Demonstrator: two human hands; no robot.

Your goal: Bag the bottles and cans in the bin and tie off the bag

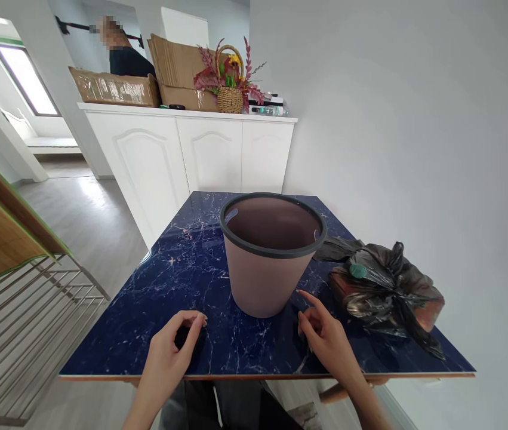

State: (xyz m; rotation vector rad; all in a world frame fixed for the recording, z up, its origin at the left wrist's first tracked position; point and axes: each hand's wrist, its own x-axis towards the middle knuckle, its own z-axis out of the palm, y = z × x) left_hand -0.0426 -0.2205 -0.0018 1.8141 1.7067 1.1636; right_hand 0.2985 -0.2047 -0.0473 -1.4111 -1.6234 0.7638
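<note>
A pinkish-brown trash can (260, 286) with a dark grey rim stands upright on the blue marbled table (182, 275). My left hand (175, 343) rests near the table's front edge, to the left of the can and apart from it. Its thumb and index fingertip meet, and nothing shows between them. On the other side, my right hand (323, 331) lies by the can's lower right with the index finger stretched out towards it and the other fingers curled. That hand holds nothing. Right of it sits a knotted black plastic bag (388, 286) with something reddish-brown inside.
Behind the table stands a white cabinet (209, 149) bearing cardboard boxes (117, 89), a flower basket (230, 100) and a plastic bottle (274, 111). A metal rack (25, 322) is at the left, a wall at the right. A person (128, 57) is beyond the cabinet.
</note>
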